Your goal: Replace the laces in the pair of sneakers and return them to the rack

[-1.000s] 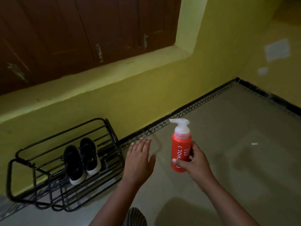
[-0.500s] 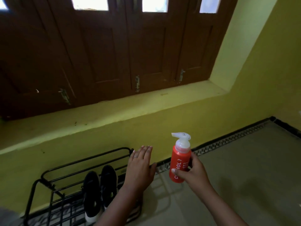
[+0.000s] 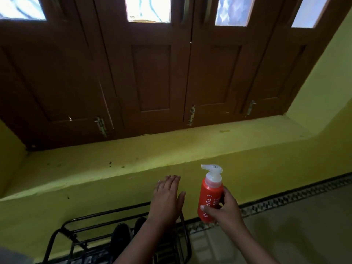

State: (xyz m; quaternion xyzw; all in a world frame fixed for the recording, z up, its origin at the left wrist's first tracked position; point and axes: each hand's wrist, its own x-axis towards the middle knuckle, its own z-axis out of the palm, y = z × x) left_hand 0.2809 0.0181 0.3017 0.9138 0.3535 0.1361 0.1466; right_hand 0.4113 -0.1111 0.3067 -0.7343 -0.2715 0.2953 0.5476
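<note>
The right hand (image 3: 225, 208) holds a red pump bottle (image 3: 209, 197) upright. The left hand (image 3: 166, 199) is flat, fingers straight, holding nothing.

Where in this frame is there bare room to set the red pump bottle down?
The yellow window ledge below the wooden shutters is bare. So is the floor right of the shoe rack. The rack is crowded: black sneakers and the left hand over it.

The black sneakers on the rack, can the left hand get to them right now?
Probably yes. The open left hand holds nothing and hovers just above the black sneakers on the black wire rack, whose top looks open; only the forearm partly hides them.
</note>
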